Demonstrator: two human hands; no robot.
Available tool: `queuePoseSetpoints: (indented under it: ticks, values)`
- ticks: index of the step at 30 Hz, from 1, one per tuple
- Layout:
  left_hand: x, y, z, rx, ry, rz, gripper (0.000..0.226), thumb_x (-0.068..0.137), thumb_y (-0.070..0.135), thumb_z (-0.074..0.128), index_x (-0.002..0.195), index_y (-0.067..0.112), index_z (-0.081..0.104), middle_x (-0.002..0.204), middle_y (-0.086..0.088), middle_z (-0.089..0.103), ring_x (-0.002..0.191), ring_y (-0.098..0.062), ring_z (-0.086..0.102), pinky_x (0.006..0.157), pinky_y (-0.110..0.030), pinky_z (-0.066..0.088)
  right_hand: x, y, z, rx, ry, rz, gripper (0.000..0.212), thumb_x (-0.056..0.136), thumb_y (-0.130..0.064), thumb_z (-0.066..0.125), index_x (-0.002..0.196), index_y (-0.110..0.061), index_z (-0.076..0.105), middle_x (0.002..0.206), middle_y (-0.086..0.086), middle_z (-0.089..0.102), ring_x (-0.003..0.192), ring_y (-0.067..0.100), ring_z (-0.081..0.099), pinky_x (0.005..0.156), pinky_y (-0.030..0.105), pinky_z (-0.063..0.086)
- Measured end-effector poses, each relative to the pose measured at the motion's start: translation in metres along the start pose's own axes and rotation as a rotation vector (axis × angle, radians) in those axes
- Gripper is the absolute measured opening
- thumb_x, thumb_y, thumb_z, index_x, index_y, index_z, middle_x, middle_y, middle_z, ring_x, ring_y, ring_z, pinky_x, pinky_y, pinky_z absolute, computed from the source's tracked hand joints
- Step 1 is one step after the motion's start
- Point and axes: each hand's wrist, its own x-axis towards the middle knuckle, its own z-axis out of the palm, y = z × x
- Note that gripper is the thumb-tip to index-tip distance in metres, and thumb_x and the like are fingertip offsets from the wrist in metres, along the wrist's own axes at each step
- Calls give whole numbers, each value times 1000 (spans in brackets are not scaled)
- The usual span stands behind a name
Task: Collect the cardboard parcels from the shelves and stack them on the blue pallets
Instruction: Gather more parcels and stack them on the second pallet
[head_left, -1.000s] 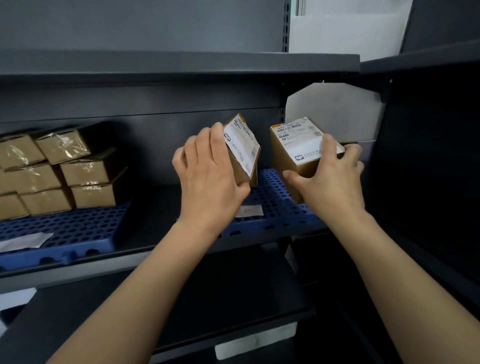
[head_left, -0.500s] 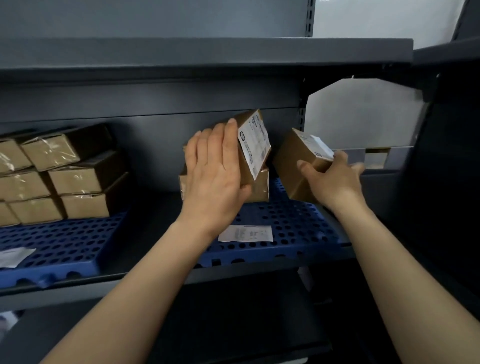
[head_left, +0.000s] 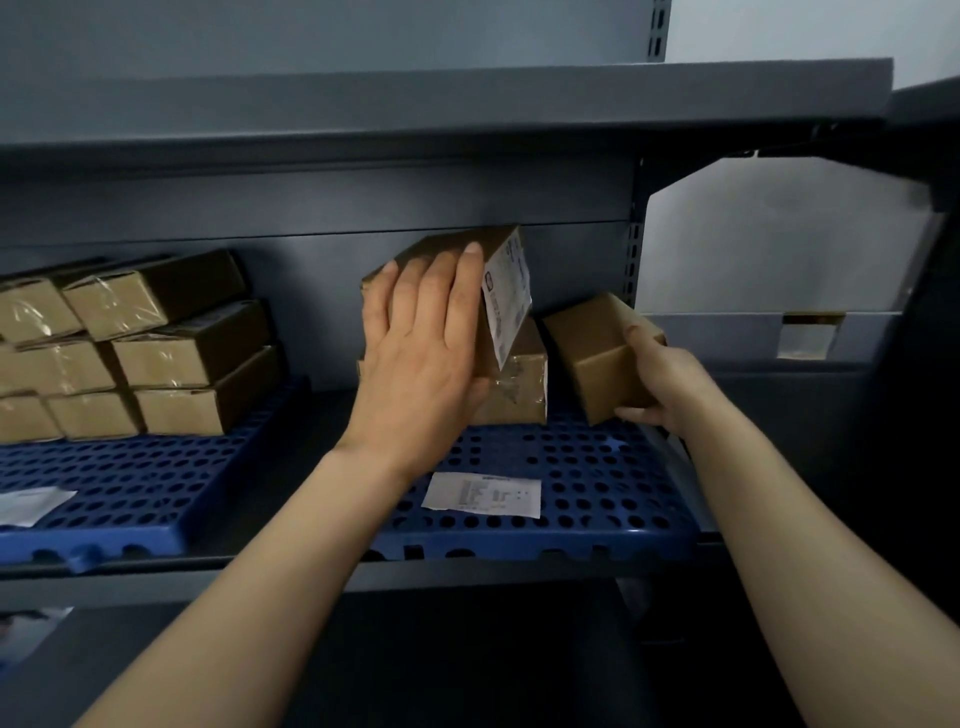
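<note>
Leaning on a lower parcel (head_left: 519, 384) at frame centre, the labelled parcel (head_left: 447, 247) was gripped by the left hand (head_left: 421, 353). The right hand (head_left: 670, 384) clasped a plain parcel (head_left: 592, 338) just right of them, tilted, with bare pallet (head_left: 571, 467) seemingly straight beneath it.

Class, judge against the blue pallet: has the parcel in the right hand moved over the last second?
Yes. The parcel in the right hand has gone down and back, from above the pallet to near its rear right corner.
</note>
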Motion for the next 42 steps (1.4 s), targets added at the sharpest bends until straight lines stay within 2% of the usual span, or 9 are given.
queuePoseSetpoints:
  ticks: [8,14,16,18,23,26,31,37,42]
  values:
    - [-2,-11,6,31,0,-11,92,67,29,74,140,0,26,134,-20,43,125,-34,37,111,-43,9,0,-1,10,-321,106,-19,83,86,-70,34,142,-8,35,137,16,45,108,37,56,69,39,58]
    - [-3,-25,10,43,22,-11,96,64,29,77,139,0,26,133,-20,43,124,-32,32,110,-43,11,1,4,18,-448,143,-91,85,88,-69,28,138,-1,38,129,21,50,100,36,54,87,47,53]
    - [-2,-30,10,46,34,-22,94,64,29,76,139,0,26,132,-20,43,123,-30,31,110,-44,11,3,6,19,-485,169,-135,86,90,-69,27,137,2,41,131,22,51,109,38,53,94,42,46]
    - [0,-38,12,60,35,-37,93,65,28,76,139,0,27,133,-20,43,123,-30,31,110,-44,12,2,7,20,-523,182,-170,84,92,-66,26,136,3,43,135,23,50,118,38,50,95,38,40]
    - [2,-58,22,113,-9,-63,93,66,26,77,140,-2,28,129,-22,46,119,-35,36,108,-51,20,3,10,21,-583,210,-181,86,90,-68,26,135,2,44,135,23,50,121,37,48,97,39,37]
    - [2,-63,31,131,-37,-38,88,70,24,74,140,-3,28,129,-21,46,119,-37,40,108,-51,20,2,12,24,-721,347,-219,85,87,-71,27,131,-1,47,133,23,50,125,40,39,100,45,33]
    - [5,-67,48,174,-62,9,91,64,14,78,139,-4,30,127,-20,49,118,-36,44,107,-52,24,-14,3,35,-864,553,-446,72,90,-64,33,120,-2,53,125,21,51,119,37,37,99,45,31]
    - [10,-68,60,168,-55,57,96,60,14,81,141,-1,30,127,-18,50,119,-34,43,106,-54,26,-34,-2,52,-801,402,-846,49,95,-41,48,119,1,56,115,23,59,113,36,45,91,40,40]
    - [16,-66,63,112,-111,65,99,61,18,81,142,0,28,130,-17,48,122,-35,41,108,-54,21,-45,-5,63,-776,326,-973,40,94,-38,51,116,-5,61,108,16,65,110,31,48,85,36,43]
